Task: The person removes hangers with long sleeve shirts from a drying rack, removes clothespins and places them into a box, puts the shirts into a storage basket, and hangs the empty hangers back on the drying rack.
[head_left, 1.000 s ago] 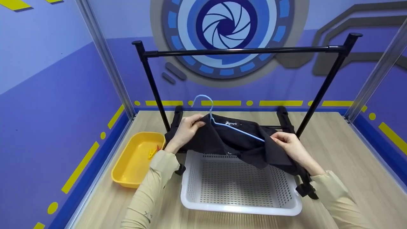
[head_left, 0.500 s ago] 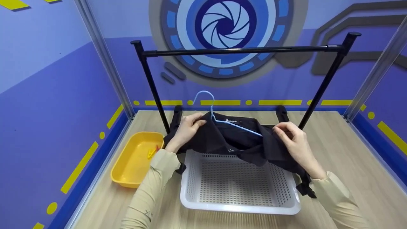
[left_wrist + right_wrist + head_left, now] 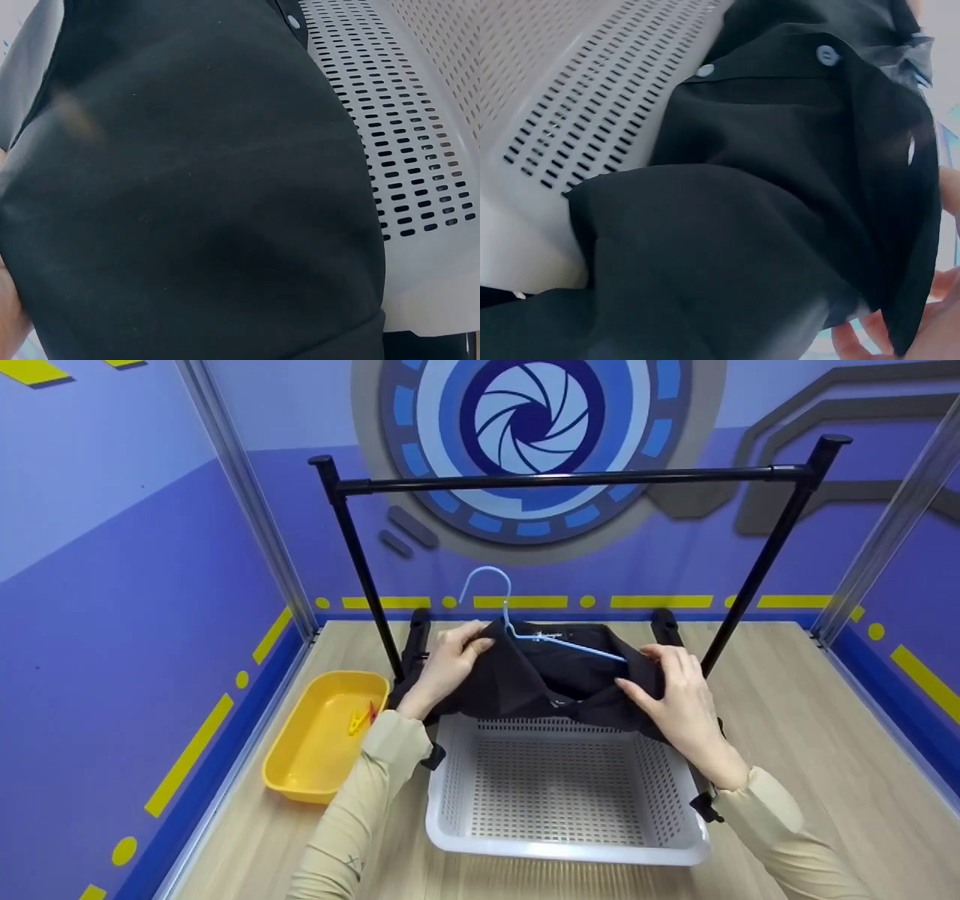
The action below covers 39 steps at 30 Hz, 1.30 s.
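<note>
A black button-up shirt [image 3: 510,682] is held up above the white basket, its collar spread apart. A light blue clothes hanger [image 3: 581,646] sits inside the collar, with its hook standing up free and its left arm hidden by cloth. My left hand [image 3: 448,664] pinches the shirt and hanger shoulder between thumb and fingers beside the hook. At the other shoulder my right hand [image 3: 686,705] holds the cloth, thumb in front and fingers behind. Pale buttons [image 3: 827,55] show along the shirt front in the right wrist view.
Below the shirt stands a white perforated basket [image 3: 566,851]. A yellow tray [image 3: 289,765] with yellow and red clips [image 3: 360,722] lies to the left. Behind rises a black clothes rack [image 3: 570,478], its bar above the hanger hook.
The shirt and hanger have risen slightly and shifted right. My right hand has let the collar edge go and taken a wider hold, its thumb now spread across the cloth.
</note>
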### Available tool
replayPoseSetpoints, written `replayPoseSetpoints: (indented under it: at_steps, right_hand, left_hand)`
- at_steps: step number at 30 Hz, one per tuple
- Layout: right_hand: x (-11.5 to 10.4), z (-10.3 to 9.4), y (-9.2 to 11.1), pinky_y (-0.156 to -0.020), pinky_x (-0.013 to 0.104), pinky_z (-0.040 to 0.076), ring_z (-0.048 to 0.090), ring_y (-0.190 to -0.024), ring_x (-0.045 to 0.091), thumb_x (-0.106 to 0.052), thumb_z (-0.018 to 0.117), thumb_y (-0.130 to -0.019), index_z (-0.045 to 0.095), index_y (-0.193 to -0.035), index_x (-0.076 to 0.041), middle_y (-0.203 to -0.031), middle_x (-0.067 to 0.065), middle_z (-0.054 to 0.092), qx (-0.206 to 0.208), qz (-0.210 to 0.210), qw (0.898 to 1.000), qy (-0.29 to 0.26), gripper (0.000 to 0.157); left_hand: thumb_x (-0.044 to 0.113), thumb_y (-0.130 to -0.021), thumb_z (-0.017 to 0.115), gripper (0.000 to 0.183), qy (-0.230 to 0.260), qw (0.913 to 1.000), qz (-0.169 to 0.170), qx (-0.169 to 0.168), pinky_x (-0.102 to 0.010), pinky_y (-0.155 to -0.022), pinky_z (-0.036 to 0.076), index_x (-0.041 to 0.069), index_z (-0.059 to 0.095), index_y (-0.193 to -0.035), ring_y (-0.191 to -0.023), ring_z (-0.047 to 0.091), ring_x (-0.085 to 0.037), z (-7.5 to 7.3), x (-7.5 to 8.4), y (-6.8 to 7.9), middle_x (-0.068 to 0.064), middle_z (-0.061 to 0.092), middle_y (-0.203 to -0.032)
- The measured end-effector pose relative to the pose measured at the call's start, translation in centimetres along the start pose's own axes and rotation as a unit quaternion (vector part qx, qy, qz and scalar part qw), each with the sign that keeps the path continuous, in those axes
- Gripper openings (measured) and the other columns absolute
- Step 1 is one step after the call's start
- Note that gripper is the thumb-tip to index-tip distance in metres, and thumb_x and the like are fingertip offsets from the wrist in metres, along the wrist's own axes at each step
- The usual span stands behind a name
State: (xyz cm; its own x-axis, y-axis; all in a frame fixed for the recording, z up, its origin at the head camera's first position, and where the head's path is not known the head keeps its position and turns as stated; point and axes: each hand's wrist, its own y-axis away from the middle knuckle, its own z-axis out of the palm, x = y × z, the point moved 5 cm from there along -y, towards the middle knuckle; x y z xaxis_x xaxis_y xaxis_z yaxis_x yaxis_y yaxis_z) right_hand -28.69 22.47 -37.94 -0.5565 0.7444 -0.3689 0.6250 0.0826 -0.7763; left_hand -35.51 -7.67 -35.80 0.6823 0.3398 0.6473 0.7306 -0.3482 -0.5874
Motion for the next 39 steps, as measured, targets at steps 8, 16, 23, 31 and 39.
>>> replayPoseSetpoints:
  at_steps: [8,16,23,31,39]
  right_hand:
    - [1.1,-0.5,0.3,-0.083,0.059,0.052,0.064,-0.102,0.043,-0.006,0.070,-0.094,0.067,-0.117,0.004,-0.109,0.022,0.067,0.008,0.052,0.998,0.040,0.025]
    - [1.9,-1.1,-0.1,-0.088,0.033,0.051,0.070,-0.098,0.037,-0.001,0.060,-0.100,0.067,-0.115,0.007,-0.108,0.026,0.072,0.006,0.107,0.994,-0.026,0.018]
    - [2.8,-1.5,-0.3,-0.079,0.006,0.038,0.052,-0.078,-0.011,-0.003,0.060,-0.101,0.073,-0.108,0.005,-0.092,-0.008,0.073,0.021,0.203,0.973,-0.111,0.017]
    - [3.2,-1.4,-0.2,-0.078,0.008,0.044,0.058,-0.080,-0.009,-0.003,0.056,-0.103,0.072,-0.107,0.010,-0.088,-0.031,0.066,0.022,0.257,0.935,-0.245,0.021]
    - [3.8,-0.6,0.1,-0.064,0.013,0.052,0.066,-0.070,0.000,-0.007,0.055,-0.104,0.076,-0.085,-0.015,-0.079,-0.009,0.072,0.015,0.291,0.837,-0.463,0.029]
  left_hand:
    - [0.005,-0.098,0.063,0.014,-0.021,0.9995,0.014,0.019,-0.024,-0.071,0.039,-0.004,0.071,-0.104,-0.071,0.049,-0.015,-0.1,0.3,0.2,-0.020,0.071,-0.089]
    - [0.005,-0.098,0.063,0.012,-0.005,0.9985,0.033,0.043,-0.022,-0.069,0.037,-0.004,0.071,-0.098,-0.070,0.048,-0.012,-0.5,0.1,0.3,-0.019,0.069,-0.084]
    - [0.003,-0.097,0.063,0.012,0.005,0.9980,0.037,0.051,-0.021,-0.072,0.039,-0.006,0.070,-0.097,-0.074,0.053,-0.011,-0.5,-0.1,0.5,-0.020,0.072,-0.089]
    - [0.002,-0.097,0.064,0.010,-0.005,0.9963,0.047,0.073,-0.021,-0.068,0.035,-0.006,0.068,-0.092,-0.070,0.046,-0.009,-0.5,0.2,0.5,-0.017,0.064,-0.078]
    - [0.001,-0.097,0.063,0.010,0.007,0.9962,0.028,0.082,-0.021,-0.069,0.037,-0.006,0.069,-0.095,-0.071,0.049,-0.009,-0.5,-0.3,0.6,-0.019,0.068,-0.082]
